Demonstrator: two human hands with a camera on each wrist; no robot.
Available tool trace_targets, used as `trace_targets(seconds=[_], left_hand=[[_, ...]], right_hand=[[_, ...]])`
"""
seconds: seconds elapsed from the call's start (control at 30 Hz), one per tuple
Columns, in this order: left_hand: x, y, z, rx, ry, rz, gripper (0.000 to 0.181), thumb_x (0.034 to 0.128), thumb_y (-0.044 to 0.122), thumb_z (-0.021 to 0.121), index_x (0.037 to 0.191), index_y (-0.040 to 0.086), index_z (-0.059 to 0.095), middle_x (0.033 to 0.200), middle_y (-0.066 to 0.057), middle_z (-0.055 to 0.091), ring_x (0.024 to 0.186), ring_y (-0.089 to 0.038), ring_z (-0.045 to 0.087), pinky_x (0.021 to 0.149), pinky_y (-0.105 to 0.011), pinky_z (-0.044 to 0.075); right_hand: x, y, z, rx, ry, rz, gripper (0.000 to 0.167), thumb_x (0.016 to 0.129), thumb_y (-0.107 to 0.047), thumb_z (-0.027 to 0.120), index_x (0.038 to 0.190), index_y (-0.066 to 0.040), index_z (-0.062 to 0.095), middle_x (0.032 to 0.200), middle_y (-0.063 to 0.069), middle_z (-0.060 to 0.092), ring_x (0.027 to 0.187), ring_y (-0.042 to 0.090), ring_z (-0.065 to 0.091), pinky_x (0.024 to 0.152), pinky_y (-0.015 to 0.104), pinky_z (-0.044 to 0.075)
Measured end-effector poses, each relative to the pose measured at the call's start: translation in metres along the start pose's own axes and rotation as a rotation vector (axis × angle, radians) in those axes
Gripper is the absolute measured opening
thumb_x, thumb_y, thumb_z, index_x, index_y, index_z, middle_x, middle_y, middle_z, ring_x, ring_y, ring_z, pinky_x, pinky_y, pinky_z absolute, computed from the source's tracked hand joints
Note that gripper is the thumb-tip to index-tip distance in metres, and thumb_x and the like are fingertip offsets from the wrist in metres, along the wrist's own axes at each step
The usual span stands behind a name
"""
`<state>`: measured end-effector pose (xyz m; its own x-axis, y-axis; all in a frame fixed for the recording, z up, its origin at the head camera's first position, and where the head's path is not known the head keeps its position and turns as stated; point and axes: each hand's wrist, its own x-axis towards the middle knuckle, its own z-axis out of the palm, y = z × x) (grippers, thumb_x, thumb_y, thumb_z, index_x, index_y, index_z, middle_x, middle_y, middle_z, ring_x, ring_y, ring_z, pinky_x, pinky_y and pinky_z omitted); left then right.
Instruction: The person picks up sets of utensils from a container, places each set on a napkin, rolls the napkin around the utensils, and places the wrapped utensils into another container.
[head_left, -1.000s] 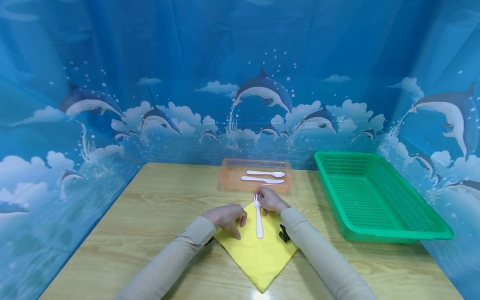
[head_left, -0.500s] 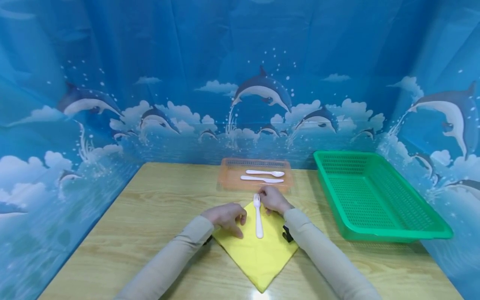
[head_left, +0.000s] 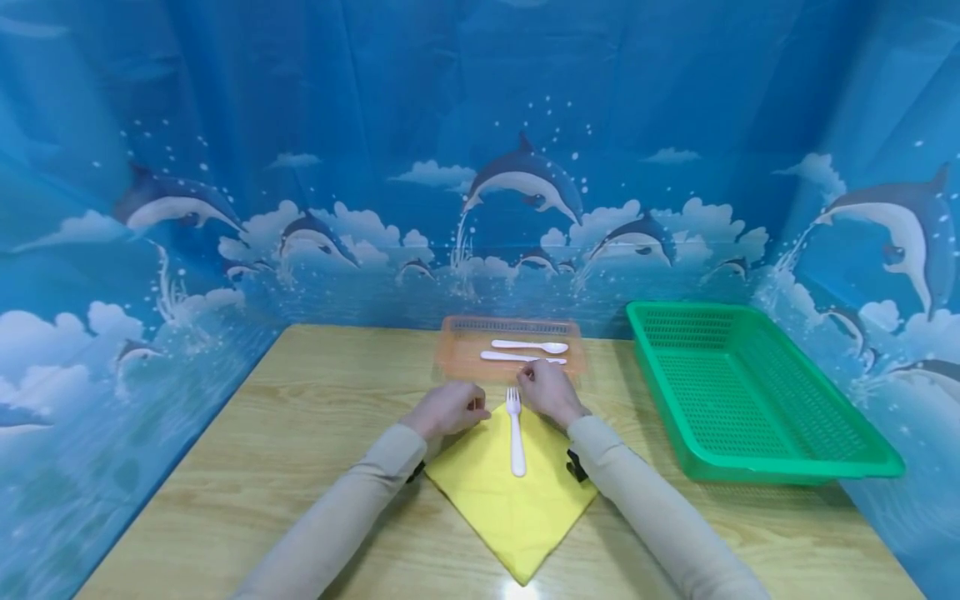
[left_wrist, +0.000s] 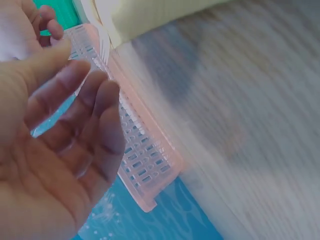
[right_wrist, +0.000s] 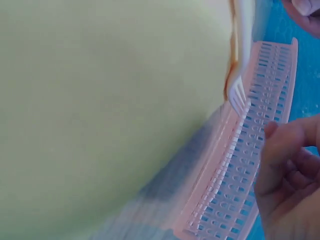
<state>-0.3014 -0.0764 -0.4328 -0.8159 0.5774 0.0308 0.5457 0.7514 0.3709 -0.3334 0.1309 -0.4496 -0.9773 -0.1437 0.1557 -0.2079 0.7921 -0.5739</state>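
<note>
A folded yellow cloth [head_left: 517, 525] lies on the table with one corner toward me. On it rests a white fork [head_left: 517, 446], tines pointing away, at the cloth's far corner. My left hand [head_left: 450, 408] hovers just left of that corner; its fingers are loosely curled around nothing, as the left wrist view confirms. To the right of the tines is my right hand [head_left: 551, 393], fingers bent, apart from the fork and holding nothing. Behind the hands stands a small orange basket [head_left: 456, 360] with a white spoon [head_left: 532, 345] and a white knife [head_left: 506, 357], whose blade my right hand partly covers.
A large green basket [head_left: 787, 467] stands at the right of the wooden table [head_left: 300, 400]. A blue dolphin-print curtain [head_left: 390, 167] hangs behind the table and along its sides.
My left hand has lifted off the cloth and moved slightly away from me. The right hand has drawn away from the fork's tines, toward the orange basket. The fork lies still.
</note>
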Motion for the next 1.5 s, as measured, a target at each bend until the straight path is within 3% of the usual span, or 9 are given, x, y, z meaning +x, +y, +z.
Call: trace_targets(seconds=[0.2, 0.37, 0.53, 0.7, 0.8, 0.97, 1.27, 1.4, 1.5], left_hand=[[0.007, -0.003, -0.002, 0.047, 0.165, -0.085, 0.017, 0.0922, 0.023, 0.069, 0.08, 0.012, 0.068, 0.072, 0.004, 0.065, 0.058, -0.008, 0.054, 0.051, -0.024, 0.046], [0.012, -0.003, -0.006, 0.082, 0.306, -0.186, 0.013, 0.0915, 0.025, 0.07, 0.091, 0.012, 0.069, 0.09, -0.004, 0.067, 0.072, -0.017, 0.06, 0.055, -0.031, 0.051], [0.014, -0.007, -0.006, 0.093, 0.416, -0.226, 0.018, 0.0907, 0.026, 0.071, 0.099, 0.01, 0.07, 0.101, -0.011, 0.065, 0.086, -0.026, 0.062, 0.064, -0.039, 0.056], [0.018, -0.012, -0.003, 0.126, 0.493, -0.238, 0.025, 0.0899, 0.026, 0.072, 0.106, 0.008, 0.068, 0.108, -0.015, 0.062, 0.099, -0.031, 0.059, 0.076, -0.044, 0.055], [0.021, -0.014, -0.002, 0.157, 0.501, -0.273, 0.035, 0.0903, 0.029, 0.072, 0.117, 0.008, 0.064, 0.123, -0.02, 0.057, 0.112, -0.035, 0.055, 0.085, -0.049, 0.053], [0.025, -0.013, -0.001, 0.191, 0.452, -0.352, 0.046, 0.0921, 0.039, 0.068, 0.129, 0.012, 0.059, 0.137, -0.025, 0.047, 0.124, -0.04, 0.046, 0.093, -0.054, 0.049], [0.031, -0.016, 0.003, 0.092, 0.387, -0.433, 0.042, 0.0979, 0.041, 0.057, 0.133, 0.017, 0.059, 0.148, -0.028, 0.035, 0.133, -0.044, 0.038, 0.1, -0.06, 0.044], [0.033, -0.02, 0.005, 0.084, 0.343, -0.457, 0.041, 0.1008, 0.042, 0.051, 0.132, 0.017, 0.062, 0.149, -0.028, 0.033, 0.131, -0.043, 0.042, 0.096, -0.06, 0.047], [0.034, -0.022, 0.006, 0.105, 0.328, -0.462, 0.038, 0.1019, 0.04, 0.049, 0.127, 0.017, 0.066, 0.146, -0.028, 0.037, 0.122, -0.043, 0.05, 0.087, -0.059, 0.052]], right_hand=[[0.007, 0.001, -0.006, -0.093, 0.123, 0.003, 0.022, 0.096, -0.023, 0.056, 0.087, -0.013, 0.072, 0.072, 0.002, 0.066, 0.056, 0.014, 0.052, 0.048, 0.028, 0.039], [0.013, 0.006, -0.011, -0.137, 0.194, -0.026, 0.025, 0.095, -0.02, 0.053, 0.081, -0.012, 0.072, 0.072, 0.004, 0.064, 0.06, 0.018, 0.053, 0.049, 0.031, 0.04], [0.015, 0.013, -0.012, -0.182, 0.229, -0.051, 0.023, 0.095, -0.019, 0.056, 0.085, -0.008, 0.074, 0.08, 0.008, 0.069, 0.077, 0.025, 0.06, 0.068, 0.04, 0.05], [0.018, 0.016, -0.014, -0.214, 0.254, -0.067, 0.02, 0.094, -0.02, 0.061, 0.09, -0.006, 0.075, 0.087, 0.012, 0.071, 0.087, 0.032, 0.062, 0.082, 0.046, 0.049], [0.02, 0.014, -0.016, -0.218, 0.216, -0.053, 0.022, 0.095, -0.024, 0.061, 0.094, -0.006, 0.075, 0.095, 0.012, 0.07, 0.094, 0.032, 0.061, 0.084, 0.048, 0.049], [0.024, 0.013, -0.018, -0.229, 0.078, -0.024, 0.034, 0.099, -0.033, 0.055, 0.106, -0.006, 0.074, 0.106, 0.013, 0.07, 0.101, 0.031, 0.061, 0.086, 0.048, 0.051], [0.032, 0.018, -0.018, -0.293, -0.169, 0.0, 0.059, 0.1, -0.058, 0.038, 0.103, -0.01, 0.072, 0.096, 0.01, 0.072, 0.082, 0.027, 0.067, 0.077, 0.046, 0.055], [0.035, 0.02, -0.018, -0.314, -0.236, 0.019, 0.066, 0.101, -0.06, 0.029, 0.102, -0.01, 0.072, 0.102, 0.011, 0.072, 0.088, 0.029, 0.068, 0.086, 0.049, 0.053], [0.037, 0.02, -0.017, -0.341, -0.273, 0.019, 0.071, 0.102, -0.061, 0.024, 0.113, -0.009, 0.071, 0.117, 0.013, 0.069, 0.102, 0.031, 0.067, 0.097, 0.051, 0.05]])
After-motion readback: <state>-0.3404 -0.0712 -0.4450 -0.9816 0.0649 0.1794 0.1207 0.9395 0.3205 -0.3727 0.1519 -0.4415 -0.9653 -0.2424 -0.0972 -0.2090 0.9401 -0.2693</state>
